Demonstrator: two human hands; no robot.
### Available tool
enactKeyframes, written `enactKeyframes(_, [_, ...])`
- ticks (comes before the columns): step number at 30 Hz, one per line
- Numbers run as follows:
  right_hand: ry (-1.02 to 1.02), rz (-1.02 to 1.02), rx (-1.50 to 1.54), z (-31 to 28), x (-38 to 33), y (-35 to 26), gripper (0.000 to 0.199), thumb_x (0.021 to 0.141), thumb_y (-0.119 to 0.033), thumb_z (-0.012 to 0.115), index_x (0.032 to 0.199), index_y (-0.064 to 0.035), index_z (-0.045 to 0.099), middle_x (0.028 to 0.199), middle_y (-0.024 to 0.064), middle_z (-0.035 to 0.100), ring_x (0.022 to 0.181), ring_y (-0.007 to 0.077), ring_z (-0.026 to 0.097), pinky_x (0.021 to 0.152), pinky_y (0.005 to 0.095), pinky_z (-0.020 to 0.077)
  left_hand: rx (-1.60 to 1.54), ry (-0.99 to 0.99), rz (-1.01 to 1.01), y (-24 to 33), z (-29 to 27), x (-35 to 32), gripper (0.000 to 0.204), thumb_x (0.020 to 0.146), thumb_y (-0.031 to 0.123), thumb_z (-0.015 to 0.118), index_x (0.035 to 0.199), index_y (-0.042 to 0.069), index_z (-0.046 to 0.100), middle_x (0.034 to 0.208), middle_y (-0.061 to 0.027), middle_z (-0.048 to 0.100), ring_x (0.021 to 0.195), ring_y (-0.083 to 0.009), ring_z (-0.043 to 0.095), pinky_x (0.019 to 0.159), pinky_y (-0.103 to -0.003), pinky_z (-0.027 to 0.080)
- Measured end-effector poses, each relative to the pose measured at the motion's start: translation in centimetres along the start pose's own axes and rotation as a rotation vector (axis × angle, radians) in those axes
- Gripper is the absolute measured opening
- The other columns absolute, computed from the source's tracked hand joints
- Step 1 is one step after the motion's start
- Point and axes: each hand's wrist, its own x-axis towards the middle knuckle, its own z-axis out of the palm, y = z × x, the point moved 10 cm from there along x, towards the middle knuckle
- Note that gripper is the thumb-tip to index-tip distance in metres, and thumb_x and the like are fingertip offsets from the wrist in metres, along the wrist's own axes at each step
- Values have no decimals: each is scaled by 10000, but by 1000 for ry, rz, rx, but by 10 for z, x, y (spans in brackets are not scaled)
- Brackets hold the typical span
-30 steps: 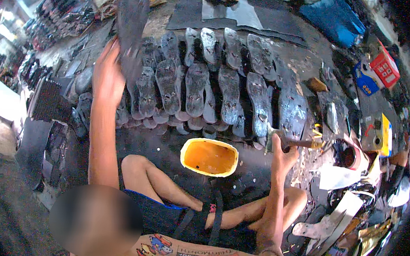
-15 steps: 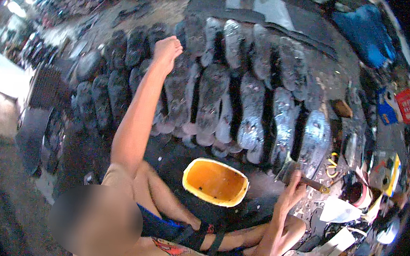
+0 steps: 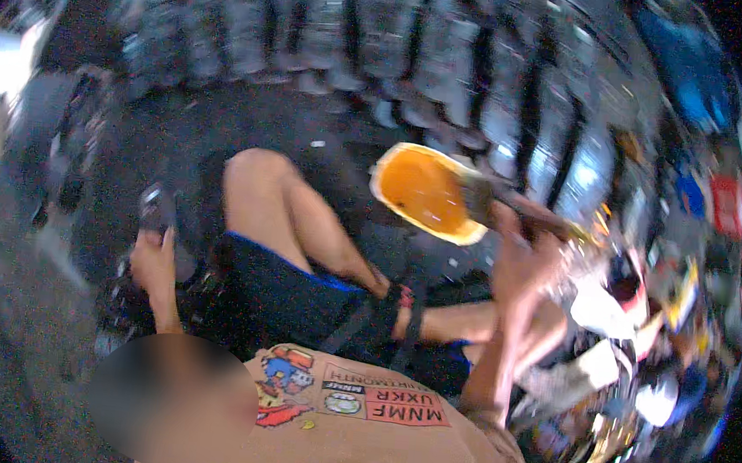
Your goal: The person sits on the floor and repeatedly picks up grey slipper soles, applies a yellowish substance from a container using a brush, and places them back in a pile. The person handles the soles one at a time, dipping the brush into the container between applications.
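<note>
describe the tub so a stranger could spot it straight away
Find the rows of dark soles across the view's top. Below them, right of the left knee, lies an oblong tub, its right side overlapped by the brush in the right hand. Its orange inside and pale rim set it apart from the dark soles.

Readable print stands on the tan cloth T-shirt (image 3: 422,452): dark capital letters fill a rectangular, outlined panel (image 3: 383,397) across its chest, where a coral-red block (image 3: 408,410) carries two rows and a small black block (image 3: 344,387) bears pale letters. Up and right of the shirt, the red rectangular pack (image 3: 726,205) and yellow-and-white carton (image 3: 688,290) are too blurred to read.
</note>
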Motion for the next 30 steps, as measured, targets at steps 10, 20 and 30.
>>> enactKeyframes(10, [-67, 241, 435, 48, -41, 12, 176, 928, -167, 776, 1023, -24, 739, 919, 95, 750, 814, 173, 690, 765, 337, 539, -325, 252, 185, -32, -6, 18, 167, 912, 157, 760, 988, 33, 677, 952, -98, 682, 786, -250, 579, 802, -379, 478])
enactKeyframes(20, [-318, 632, 657, 44, -104, 68, 284, 955, -221, 696, 1071, 38, 681, 833, 30, 663, 780, 109, 579, 703, 294, 472, -271, -70, 814, 197, -56, -138, 495, 864, 49, 706, 1355, 102, 676, 1527, -151, 524, 1391, -380, 458, 1170, -464, 348])
enactKeyframes(30, [111, 500, 1221, -9, -7, 27, 297, 888, -208, 824, 1091, -30, 702, 964, 41, 736, 840, 110, 662, 794, 270, 519, -2116, -1408, -275, 284, -3, -197, 555, 958, 419, 591, 1349, 25, 592, 1274, -182, 633, 1136, -303, 590, 897, -431, 500])
